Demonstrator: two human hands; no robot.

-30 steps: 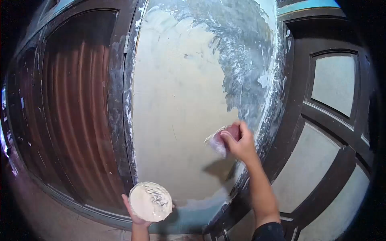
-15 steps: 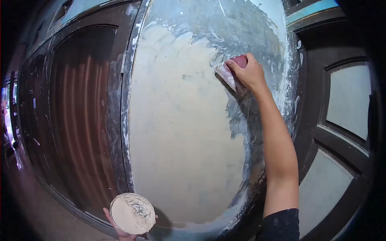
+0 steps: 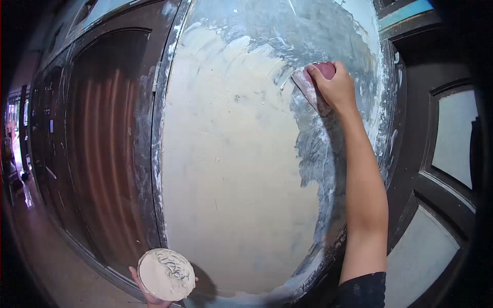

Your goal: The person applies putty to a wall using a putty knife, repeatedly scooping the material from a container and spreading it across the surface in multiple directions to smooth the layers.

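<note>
My right hand (image 3: 340,88) grips a reddish putty spreader (image 3: 324,69), fingers wrapped round its top. White filler smears its blade, which is tilted and at the wall surface, by the upper right edge of the cream putty layer (image 3: 231,169). Low on the left, my left hand (image 3: 148,295) supports a round, shallow holder of putty (image 3: 154,274) from beneath and behind. Its face is coated with cream putty, with ridged swirls at the upper right. Most of the left palm is hidden behind it.
Bare grey wall (image 3: 328,38) with white streaks borders the putty at the top and right. A dark-framed door or window with a reddish-brown curtain (image 3: 105,154) stands on the left. On the right is a dark panelled door (image 3: 411,123). Floor (image 3: 61,246) shows at lower left.
My right hand and the spreader have moved right and slightly up, off the putty's edge toward the grey wall. The left hand and putty holder have hardly shifted. The view has turned slightly.
</note>
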